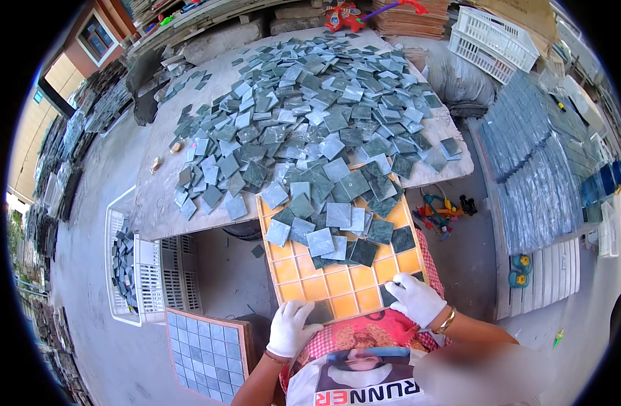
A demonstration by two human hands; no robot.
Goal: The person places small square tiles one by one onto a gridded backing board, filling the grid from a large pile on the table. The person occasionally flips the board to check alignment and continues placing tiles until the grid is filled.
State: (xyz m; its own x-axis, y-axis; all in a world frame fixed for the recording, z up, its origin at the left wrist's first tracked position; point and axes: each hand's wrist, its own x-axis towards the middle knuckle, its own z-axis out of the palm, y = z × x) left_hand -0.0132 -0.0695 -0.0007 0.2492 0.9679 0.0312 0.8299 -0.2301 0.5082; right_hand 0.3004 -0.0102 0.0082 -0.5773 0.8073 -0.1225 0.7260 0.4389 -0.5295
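A yellow grid tray (339,282) with square cells lies tilted at my lap, its far part covered by loose grey-green stone tiles (338,215). My left hand (290,329), in a white glove, is at the tray's near left corner, its fingers closed at the edge of a dark stone tile (319,312) in the corner cell. In a matching glove, my right hand (415,302) bends over the near right cells. Its fingers are pinched on a dark tile (389,296), which they partly hide.
Heaped tiles (310,101) cover much of the pale table (163,203) beyond the tray. A white crate (148,271) and a filled tile panel (205,352) stand at left. Stacked wrapped tiles (537,183) rise at right. Toys (440,211) lie beneath the table's right side.
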